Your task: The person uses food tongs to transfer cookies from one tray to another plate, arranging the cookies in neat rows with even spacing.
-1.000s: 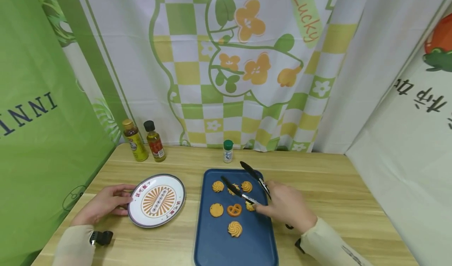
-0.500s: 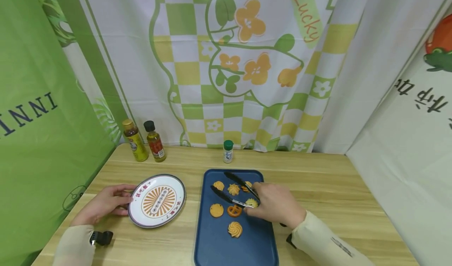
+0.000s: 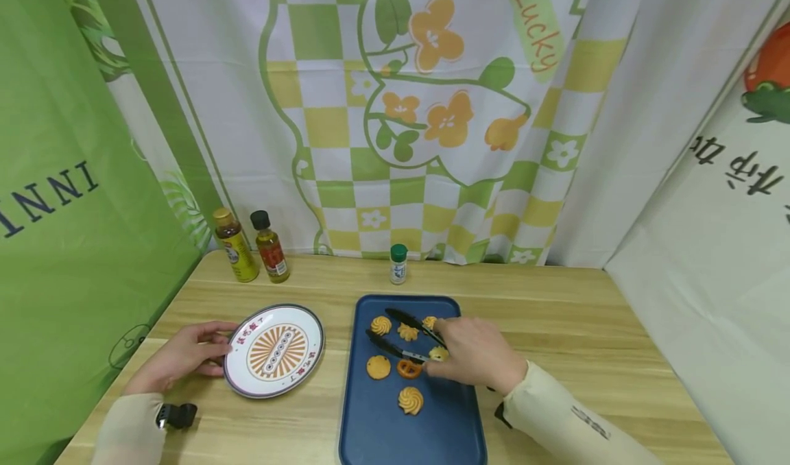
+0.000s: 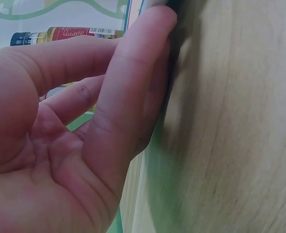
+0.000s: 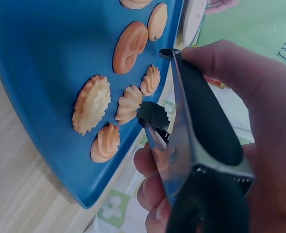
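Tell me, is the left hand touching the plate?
Touching. In the head view the left hand's fingertips rest against the plate's left rim.

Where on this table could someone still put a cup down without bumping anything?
Bare wood lies right of the blue tray, out to the table edge, and between the two bottles and the small shaker. It is crowded where the tongs in the right hand hang over the cookies, and by the plate at the left hand.

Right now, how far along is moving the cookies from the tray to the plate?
Barely begun. The plate holds no cookies; the left hand steadies its rim. The right hand holds open tongs over the cookies. All cookies visible sit on the blue tray, none gripped.
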The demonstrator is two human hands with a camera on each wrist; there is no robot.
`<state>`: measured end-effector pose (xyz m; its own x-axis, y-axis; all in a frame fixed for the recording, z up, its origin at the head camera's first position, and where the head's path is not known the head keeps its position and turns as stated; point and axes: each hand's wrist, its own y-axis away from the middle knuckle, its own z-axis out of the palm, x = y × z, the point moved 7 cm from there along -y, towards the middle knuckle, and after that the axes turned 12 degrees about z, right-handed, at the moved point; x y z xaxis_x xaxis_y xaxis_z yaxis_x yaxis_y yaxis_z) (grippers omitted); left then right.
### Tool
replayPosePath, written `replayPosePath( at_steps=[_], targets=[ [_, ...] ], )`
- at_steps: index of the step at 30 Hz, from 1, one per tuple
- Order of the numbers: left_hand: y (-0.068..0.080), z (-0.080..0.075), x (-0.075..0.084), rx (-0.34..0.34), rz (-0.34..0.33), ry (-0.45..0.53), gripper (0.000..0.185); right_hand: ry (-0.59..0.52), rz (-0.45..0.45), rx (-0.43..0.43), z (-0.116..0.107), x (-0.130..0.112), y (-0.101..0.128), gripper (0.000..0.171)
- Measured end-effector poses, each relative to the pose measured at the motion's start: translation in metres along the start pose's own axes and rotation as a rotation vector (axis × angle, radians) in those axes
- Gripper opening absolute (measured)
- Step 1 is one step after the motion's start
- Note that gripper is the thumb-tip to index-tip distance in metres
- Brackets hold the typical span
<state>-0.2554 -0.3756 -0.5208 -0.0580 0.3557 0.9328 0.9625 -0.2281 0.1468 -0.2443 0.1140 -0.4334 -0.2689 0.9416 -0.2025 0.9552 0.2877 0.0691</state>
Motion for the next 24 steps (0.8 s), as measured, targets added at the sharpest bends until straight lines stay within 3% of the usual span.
replayPosePath(
  at_steps=[14,24],
  targets=[
    [0.0012,-0.0001,0.0017,0.004,0.0,-0.004,0.064,0.023,-0.001,-0.001,-0.0048,-0.0061,-0.006,0.037],
    [0.0004,-0.0001,0.0009,-0.001,0.01,-0.008,0.063,-0.045,-0.033,-0.02,-0.003,-0.0068,-0.0079,0.035]
  ],
)
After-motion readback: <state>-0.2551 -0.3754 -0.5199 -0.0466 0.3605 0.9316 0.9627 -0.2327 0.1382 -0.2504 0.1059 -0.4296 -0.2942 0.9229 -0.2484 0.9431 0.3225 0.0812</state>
